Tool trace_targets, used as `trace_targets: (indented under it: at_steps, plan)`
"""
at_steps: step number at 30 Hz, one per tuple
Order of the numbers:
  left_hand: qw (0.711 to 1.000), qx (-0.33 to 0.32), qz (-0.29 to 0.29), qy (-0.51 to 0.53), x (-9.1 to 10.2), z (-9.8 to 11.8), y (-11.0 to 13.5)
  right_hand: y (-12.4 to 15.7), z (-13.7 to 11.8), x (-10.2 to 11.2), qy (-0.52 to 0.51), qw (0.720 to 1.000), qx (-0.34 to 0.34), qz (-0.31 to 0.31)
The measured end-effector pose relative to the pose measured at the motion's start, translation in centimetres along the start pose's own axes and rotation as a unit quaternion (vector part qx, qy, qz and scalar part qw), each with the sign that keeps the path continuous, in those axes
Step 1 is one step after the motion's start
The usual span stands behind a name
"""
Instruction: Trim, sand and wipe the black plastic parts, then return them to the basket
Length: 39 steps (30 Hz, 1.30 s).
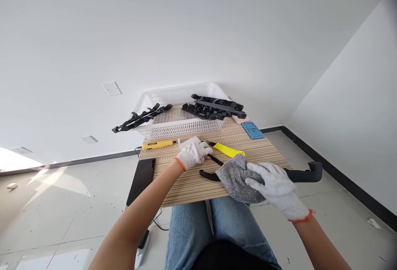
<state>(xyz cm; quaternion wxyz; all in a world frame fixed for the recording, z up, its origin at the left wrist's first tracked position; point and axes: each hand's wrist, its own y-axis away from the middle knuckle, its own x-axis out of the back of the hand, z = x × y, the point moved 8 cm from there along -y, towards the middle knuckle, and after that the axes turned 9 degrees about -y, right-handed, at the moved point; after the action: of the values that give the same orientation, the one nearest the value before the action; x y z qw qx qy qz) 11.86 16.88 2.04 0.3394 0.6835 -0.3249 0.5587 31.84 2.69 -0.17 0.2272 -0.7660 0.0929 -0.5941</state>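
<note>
A long black plastic part (pixel 302 175) lies across the front of the table, its right end jutting past the edge. My left hand (pixel 194 154), in a white knit glove with orange trim, is closed on a thin black arm of it. In a matching glove, my right hand (pixel 273 183) grips a grey cloth (pixel 237 179) and presses it over the middle of the part, hiding that stretch. A curved black end (pixel 209 175) pokes out left of the cloth. Just behind it rests a yellow utility knife (pixel 228 150). Some white material (pixel 190 140) sits beneath my left fingers.
A white plastic basket (pixel 182 130) stands at the back, with several black plastic parts (pixel 217 106) in it and across its rim. A yellow corded tool (pixel 157 144) and a black phone (pixel 142 179) lie left. A blue card (pixel 252 130) is at the right edge.
</note>
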Motion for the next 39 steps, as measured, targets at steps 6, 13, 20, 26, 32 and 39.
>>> trace_targets:
  at_steps: [6,13,20,26,32,39]
  plan:
    - [1.0,0.015,-0.004,-0.004,-0.3,-0.7,0.1,-0.4,0.6,0.4,0.007,0.997,0.055,-0.044]
    - [0.994,0.104,0.008,0.01,0.7,-1.5,-0.4,-0.6,-5.1,0.8,-0.069,0.988,0.129,-0.056]
    - [0.979,0.18,0.066,0.077,3.9,-2.2,2.5,-3.0,-10.1,-1.1,-0.142,0.98,0.128,-0.052]
    - [0.937,0.227,0.15,0.219,4.0,-1.4,13.2,-3.9,-9.7,-1.7,-0.134,0.981,0.112,-0.083]
    - [0.908,0.306,0.175,0.226,0.4,1.7,20.5,-3.9,-9.1,-1.4,-0.188,0.969,0.132,-0.092]
    - [0.858,0.391,0.248,0.22,-0.6,3.8,22.5,-5.0,-10.7,-2.9,-0.118,0.982,0.078,-0.124]
